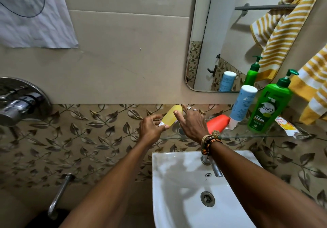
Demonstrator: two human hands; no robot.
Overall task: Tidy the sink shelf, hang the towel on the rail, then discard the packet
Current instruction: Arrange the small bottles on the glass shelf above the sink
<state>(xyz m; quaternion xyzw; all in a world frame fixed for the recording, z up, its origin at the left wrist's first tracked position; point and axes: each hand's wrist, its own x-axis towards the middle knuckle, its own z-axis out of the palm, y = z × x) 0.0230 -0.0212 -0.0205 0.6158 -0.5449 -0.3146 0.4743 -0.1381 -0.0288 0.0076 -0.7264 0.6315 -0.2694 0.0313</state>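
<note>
My left hand pinches the white cap end of a yellow tube, which tilts up toward the wall at the left end of the glass shelf. My right hand has its fingers spread, and its thumb touches the tube's upper side. On the shelf lie an orange tube, a leaning blue bottle, an upright green pump bottle and a crumpled packet. A yellow-and-white striped towel hangs at the right edge.
Below the shelf is the white sink with its tap. The mirror above reflects a grey towel rail, the towel and the bottles. A chrome shower mixer sticks out of the wall at left. A paper sheet hangs top left.
</note>
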